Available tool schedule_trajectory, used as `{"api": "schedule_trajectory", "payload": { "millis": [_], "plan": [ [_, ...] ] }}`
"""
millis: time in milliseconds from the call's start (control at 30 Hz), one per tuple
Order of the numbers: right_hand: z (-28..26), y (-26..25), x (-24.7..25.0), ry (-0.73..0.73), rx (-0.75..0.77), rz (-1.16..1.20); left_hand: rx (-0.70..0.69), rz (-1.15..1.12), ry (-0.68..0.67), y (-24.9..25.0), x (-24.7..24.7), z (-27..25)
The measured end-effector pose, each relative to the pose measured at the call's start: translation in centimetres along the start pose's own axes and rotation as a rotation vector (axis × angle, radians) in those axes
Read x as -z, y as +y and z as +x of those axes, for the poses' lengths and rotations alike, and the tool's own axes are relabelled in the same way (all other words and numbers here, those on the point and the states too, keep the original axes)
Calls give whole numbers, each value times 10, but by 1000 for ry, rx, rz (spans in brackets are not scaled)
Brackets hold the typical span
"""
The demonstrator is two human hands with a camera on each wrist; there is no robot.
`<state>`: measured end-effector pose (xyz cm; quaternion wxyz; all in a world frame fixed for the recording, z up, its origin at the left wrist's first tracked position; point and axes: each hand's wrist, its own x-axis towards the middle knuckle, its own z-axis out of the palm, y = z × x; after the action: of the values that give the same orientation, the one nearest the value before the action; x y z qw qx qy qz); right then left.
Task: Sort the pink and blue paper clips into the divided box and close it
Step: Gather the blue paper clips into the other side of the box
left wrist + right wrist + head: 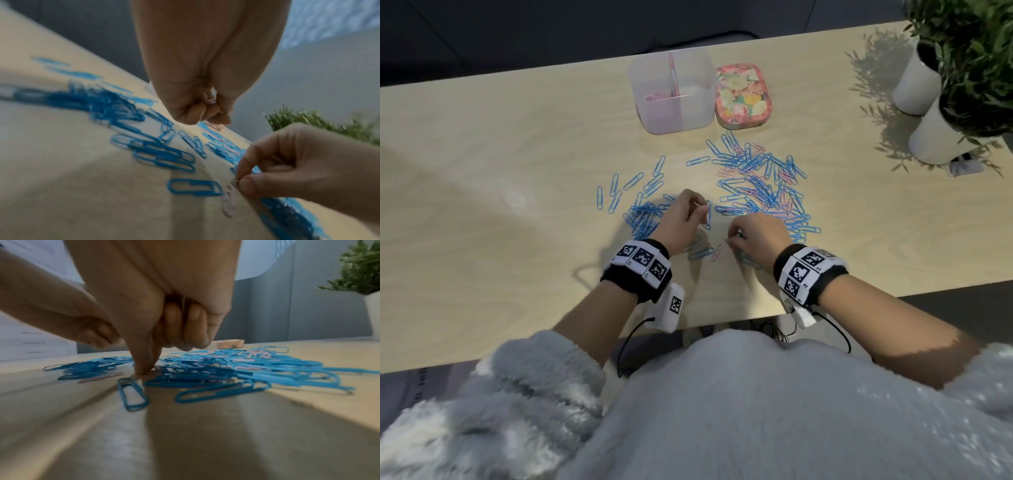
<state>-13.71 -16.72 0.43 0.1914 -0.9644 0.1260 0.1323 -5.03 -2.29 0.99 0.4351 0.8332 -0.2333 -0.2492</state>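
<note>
The clear divided box [698, 102] stands open at the back, with pink clips [654, 96] in its far left compartment. Its floral lid [743, 96] lies to its right. A mixed pile of blue and pink clips [760, 185] spreads on the right and a blue pile [643, 219] on the left. My left hand [697, 209] hovers between the piles, fingers curled round pink clips [211, 101]. My right hand [731, 240] pinches a clip [156, 369] against the table with thumb and forefinger; its colour is unclear. A lone pink clip [717, 253] lies just beside those fingertips.
Two white pots with green plants [941, 102] stand at the table's right end. The wooden table's front edge [722, 318] runs close under my wrists. Loose blue clips [616, 192] lie scattered left of the blue pile.
</note>
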Motion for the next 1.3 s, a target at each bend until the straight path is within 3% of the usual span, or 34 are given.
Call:
{"api": "schedule_trajectory", "payload": {
  "millis": [133,200,367,433,567,733,833,900,1000,1133,1300],
  "plan": [
    [6,9,-3,0,5,205,256,-309,-66,9,-2,4],
    [11,14,2,42,-25,431,304,-312,-146,11,-1,6],
    [27,33,23,168,-192,781,96,405,-254,3,-12,2],
    [33,38,28,168,-260,876,21,581,-238,1,-17,-1],
    [41,35,38,73,-317,1144,10,634,-161,6,-21,-4],
    [72,16,62,84,-371,1292,-4,640,-230,9,-25,-2],
    [96,-3,87,-1,-369,1367,-15,546,-232,5,-21,2],
    [112,-17,103,-52,-355,1436,-33,384,-188,1,-13,5],
    [139,-39,121,-67,-342,1497,-60,156,-12,-2,7,10],
    [177,-77,131,-70,-278,1453,52,-36,194,-7,42,24],
    [213,-108,128,2,-244,1257,48,113,296,-3,84,51]
  ]
}}
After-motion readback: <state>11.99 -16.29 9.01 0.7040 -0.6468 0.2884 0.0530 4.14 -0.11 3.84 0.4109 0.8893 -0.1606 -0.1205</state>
